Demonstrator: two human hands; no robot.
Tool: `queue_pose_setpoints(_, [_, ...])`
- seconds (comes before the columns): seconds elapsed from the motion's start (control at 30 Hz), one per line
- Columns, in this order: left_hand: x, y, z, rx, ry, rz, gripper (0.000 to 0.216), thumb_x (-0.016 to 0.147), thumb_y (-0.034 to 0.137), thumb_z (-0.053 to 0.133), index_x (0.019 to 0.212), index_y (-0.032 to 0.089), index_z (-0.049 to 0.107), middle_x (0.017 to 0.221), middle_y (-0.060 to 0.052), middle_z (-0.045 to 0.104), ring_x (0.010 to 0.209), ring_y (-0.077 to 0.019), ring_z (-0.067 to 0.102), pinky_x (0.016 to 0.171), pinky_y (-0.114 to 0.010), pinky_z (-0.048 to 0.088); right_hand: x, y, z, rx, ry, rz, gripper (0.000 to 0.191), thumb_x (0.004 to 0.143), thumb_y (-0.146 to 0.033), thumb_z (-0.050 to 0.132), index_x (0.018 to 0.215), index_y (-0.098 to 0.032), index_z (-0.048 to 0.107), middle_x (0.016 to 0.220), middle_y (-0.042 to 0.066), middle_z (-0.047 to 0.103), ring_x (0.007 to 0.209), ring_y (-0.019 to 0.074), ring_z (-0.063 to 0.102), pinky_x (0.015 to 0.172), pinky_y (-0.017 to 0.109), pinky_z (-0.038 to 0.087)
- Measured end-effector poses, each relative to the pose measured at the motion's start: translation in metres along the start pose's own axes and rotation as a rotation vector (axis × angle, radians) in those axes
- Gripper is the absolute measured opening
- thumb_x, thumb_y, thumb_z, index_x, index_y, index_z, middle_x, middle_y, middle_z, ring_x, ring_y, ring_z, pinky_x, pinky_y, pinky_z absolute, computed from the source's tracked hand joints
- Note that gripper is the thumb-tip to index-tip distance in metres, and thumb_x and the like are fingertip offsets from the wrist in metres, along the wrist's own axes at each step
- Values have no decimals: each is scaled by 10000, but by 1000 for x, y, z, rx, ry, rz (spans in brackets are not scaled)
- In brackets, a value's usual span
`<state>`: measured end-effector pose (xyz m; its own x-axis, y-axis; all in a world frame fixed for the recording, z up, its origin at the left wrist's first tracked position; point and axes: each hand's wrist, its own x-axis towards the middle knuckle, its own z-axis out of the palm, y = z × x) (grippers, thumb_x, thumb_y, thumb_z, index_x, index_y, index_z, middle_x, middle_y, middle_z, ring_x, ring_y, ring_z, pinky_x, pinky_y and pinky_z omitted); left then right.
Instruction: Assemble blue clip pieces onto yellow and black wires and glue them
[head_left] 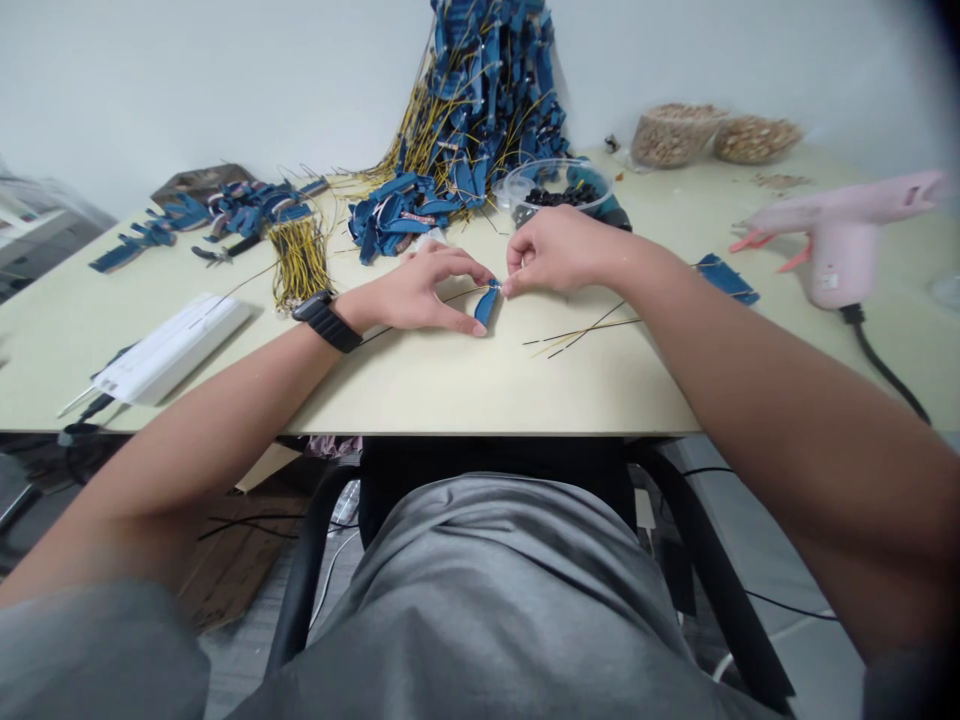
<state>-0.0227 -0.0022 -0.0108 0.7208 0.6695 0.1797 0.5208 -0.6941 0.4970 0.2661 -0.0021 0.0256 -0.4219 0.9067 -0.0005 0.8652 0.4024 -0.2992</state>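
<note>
The left hand (424, 292) and right hand (559, 252) meet mid-frame, fingertips (508, 286) pinched close together (bare forearms (750, 400) angling inward from both sides).

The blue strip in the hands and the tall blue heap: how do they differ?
The blue strip is one piece; the heap holds many. The strip sits between the left hand and right hand; the heap towers at the back, untouched. The heap trails many yellow wires; the strip shows one thin wire. Both are the same blue.

Single head-worn view, looking forward and down from above grey shirt (480, 590); close on left hand (420, 290), right hand (559, 252), desk (525, 395) beneath; wall (187, 90) beyond.
</note>
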Motion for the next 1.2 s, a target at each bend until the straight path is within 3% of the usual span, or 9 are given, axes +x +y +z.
queue_pose_setpoints(0.43, [0,3,-2,9,-24,-12,1047,771,1072,1027,1502,327,942,1634,-132,870,1602,-484,664,1466,-691,449,3,-1,2,0,13,-22,164,969,-353,1056,1006,-248,935,994,74,838,986,295,755,884,437,536])
queue_pose_setpoints(0.73, [0,1,-2,11,-21,-15,1032,763,1061,1024,1487,331,939,1642,-125,880,1605,-481,666,1461,-674,468,5,4,3,-4,4,-21,254,964,-453,1077,1031,-248,944,986,79,839,982,304,767,893,439,547])
queue_pose_setpoints(1.03, [3,-2,5,35,19,-20,1055,736,1088,1030,1494,359,947,1619,-130,897,1626,-496,662,1465,-695,457,-8,-1,-14,27,2,-7,249,1013,-295,1042,926,-244,815,1005,57,819,1015,259,705,929,429,488])
queue_pose_setpoints(1.2, [4,-3,6,52,19,-49,1099,717,1104,1024,1541,381,940,1650,-122,895,1652,-524,630,1468,-744,419,-11,2,-19,36,-1,16,457,1042,-548,1084,884,-256,770,847,65,775,1063,304,696,967,438,464])
